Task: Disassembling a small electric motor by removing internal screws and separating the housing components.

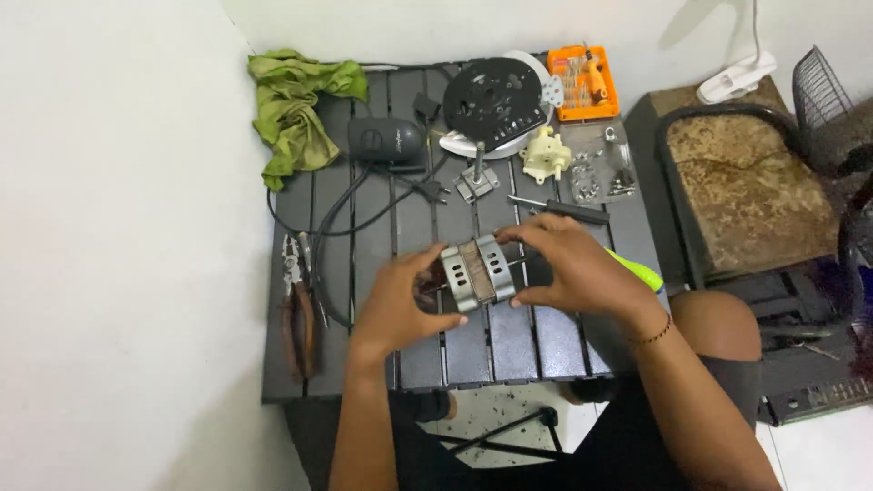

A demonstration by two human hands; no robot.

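Both hands, left hand (396,305) and right hand (568,268), clamp a grey slotted metal motor (476,272) (rusty-looking, perhaps).

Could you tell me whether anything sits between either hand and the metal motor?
Nothing visible does. The left hand and right hand already grip the metal motor from opposite sides above the slatted table.

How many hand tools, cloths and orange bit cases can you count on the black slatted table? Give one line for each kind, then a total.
Hand tools: 2, the pliers and the screwdriver
Cloths: 1, the green cloth
Orange bit cases: 1, the orange case
Total: 4
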